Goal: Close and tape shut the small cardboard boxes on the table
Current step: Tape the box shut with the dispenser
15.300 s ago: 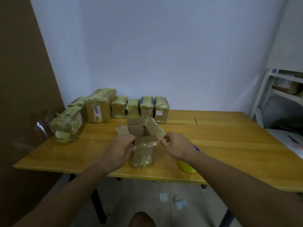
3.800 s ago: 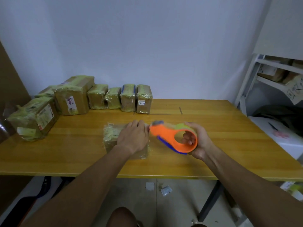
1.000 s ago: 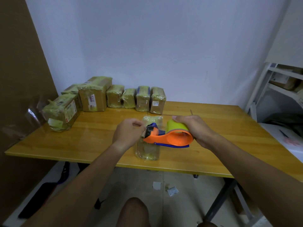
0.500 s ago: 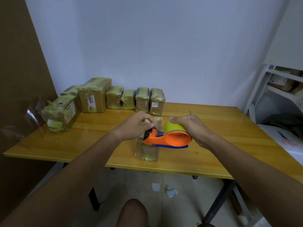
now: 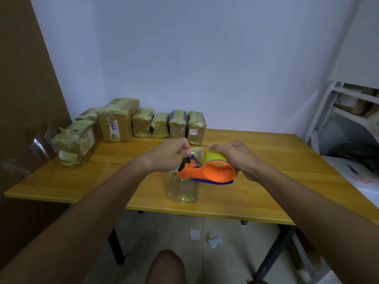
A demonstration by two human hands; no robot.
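- A small cardboard box (image 5: 183,188) stands upright near the front edge of the table (image 5: 266,181), closed and glossy with clear tape; what it holds cannot be seen.
- Just above the box, the right hand (image 5: 235,158) curls round the yellow-green tape roll (image 5: 213,157) seated in an orange tape dispenser (image 5: 207,174) with a blue lower edge.
- The left hand (image 5: 170,155) is at the dispenser's nose, fingers (image 5: 185,149) drawn together in a pinch; it seems to hold the loose end of the clear tape, though the strip itself is hard to make out.
- Along the back left of the table sits a row of taped boxes (image 5: 160,125), all closed, several with white labels; a larger taped box (image 5: 75,143) lies nearer the left edge.
- The table is yellow wood on dark legs, set against a pale bluish wall (image 5: 184,58).
- A brown board (image 5: 22,89) leans at the left, with a crumpled piece of clear film in front of it.
- A white shelf unit (image 5: 346,111) at the right holds a few cardboard boxes.
- Paper scraps (image 5: 205,237) lie on the floor under the table.
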